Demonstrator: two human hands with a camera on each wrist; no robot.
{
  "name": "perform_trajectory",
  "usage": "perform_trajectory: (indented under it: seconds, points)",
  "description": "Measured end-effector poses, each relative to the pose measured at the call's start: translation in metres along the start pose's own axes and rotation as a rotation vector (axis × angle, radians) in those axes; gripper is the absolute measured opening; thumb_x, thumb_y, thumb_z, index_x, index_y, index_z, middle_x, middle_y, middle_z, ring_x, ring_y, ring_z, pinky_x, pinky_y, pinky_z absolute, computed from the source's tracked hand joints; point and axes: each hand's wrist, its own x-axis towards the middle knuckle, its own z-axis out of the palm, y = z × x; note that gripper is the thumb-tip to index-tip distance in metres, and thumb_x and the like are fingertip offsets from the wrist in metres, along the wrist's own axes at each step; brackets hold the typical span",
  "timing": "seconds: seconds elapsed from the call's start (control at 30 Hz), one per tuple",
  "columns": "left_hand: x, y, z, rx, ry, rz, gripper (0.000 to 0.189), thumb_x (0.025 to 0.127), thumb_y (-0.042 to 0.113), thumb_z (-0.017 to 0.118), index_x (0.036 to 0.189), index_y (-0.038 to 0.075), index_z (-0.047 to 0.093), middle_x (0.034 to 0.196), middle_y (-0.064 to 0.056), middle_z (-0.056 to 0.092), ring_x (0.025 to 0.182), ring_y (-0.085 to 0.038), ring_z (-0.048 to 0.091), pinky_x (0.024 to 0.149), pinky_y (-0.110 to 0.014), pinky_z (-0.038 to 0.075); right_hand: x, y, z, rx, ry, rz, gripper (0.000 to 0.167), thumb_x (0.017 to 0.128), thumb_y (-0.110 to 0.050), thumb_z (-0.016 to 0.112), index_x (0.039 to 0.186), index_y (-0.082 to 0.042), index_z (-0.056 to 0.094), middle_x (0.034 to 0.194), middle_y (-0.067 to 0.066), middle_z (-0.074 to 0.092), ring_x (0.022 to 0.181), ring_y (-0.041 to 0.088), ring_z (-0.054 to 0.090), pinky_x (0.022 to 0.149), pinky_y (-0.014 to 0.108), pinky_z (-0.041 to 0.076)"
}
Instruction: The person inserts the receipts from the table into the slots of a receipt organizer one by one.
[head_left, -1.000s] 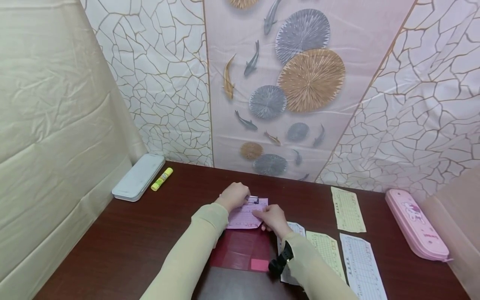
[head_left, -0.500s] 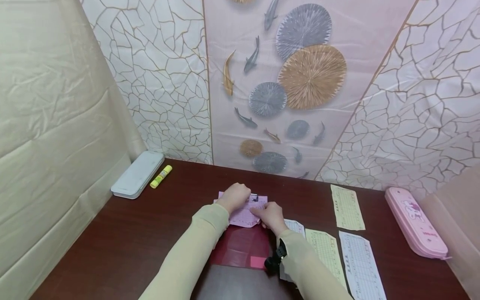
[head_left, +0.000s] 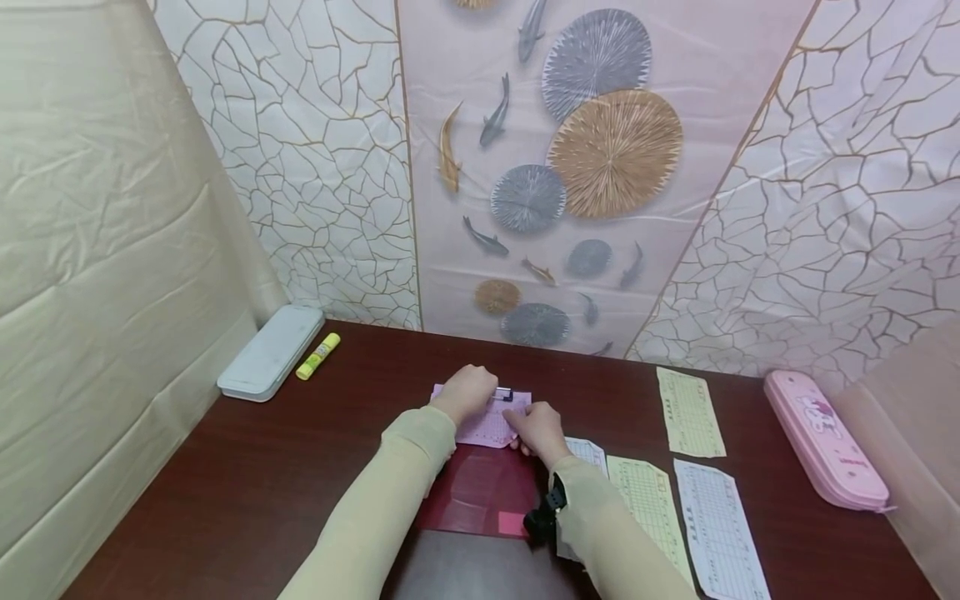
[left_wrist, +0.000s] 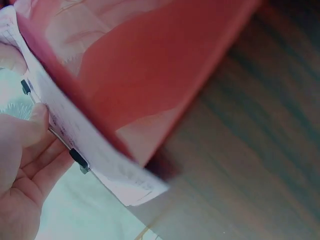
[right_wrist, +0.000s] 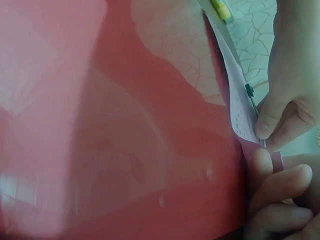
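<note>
A pink printed sheet lies across the far end of a red see-through folder, which has a small pink label at its near right corner. At the far edge is a metal clip with black ends. My left hand pinches this clip, its thumb on the metal bar in the left wrist view. My right hand pinches the sheet's right side between thumb and fingers; the sheet bends up off the folder there. Part of the sheet is hidden under the left hand.
Right of the folder lie a white sheet partly under the right sleeve, yellow sheets and another white sheet. A pink pencil case is far right. A yellow glue stick and pale case lie back left.
The right hand has shifted slightly to the left and away, and the sheet's near right corner curls a little more. The left hand stays at the clip. The head view has moved slightly.
</note>
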Motion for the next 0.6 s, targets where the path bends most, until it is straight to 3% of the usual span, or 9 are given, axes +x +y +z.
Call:
perform_trajectory:
  seconds: [0.3, 0.6]
  points:
    - [-0.0014, 0.0005, -0.0038, -0.009, -0.047, -0.01, 0.013, 0.083, 0.007, 0.062, 0.074, 0.014, 0.068, 0.077, -0.001, 0.069, 0.076, -0.017, 0.066, 0.073, -0.03, 0.053, 0.0063, -0.0036, -0.0014, -0.007, -0.024, 0.037, 0.041, 0.092, -0.031, 0.058, 0.06, -0.005, 0.059, 0.046, 0.002, 0.057, 0.033, 0.009, 0.04, 0.035, 0.021, 0.033]
    - [0.0006, 0.0006, 0.0014, 0.04, -0.024, 0.022, 0.014, 0.083, 0.004, 0.061, 0.08, 0.015, 0.07, 0.078, 0.0, 0.07, 0.077, -0.016, 0.066, 0.076, -0.029, 0.052, 0.0088, -0.0101, -0.0038, -0.011, -0.036, 0.099, 0.039, 0.091, -0.033, 0.06, 0.066, -0.002, 0.059, 0.045, 0.003, 0.055, 0.033, 0.009, 0.039, 0.035, 0.021, 0.033]
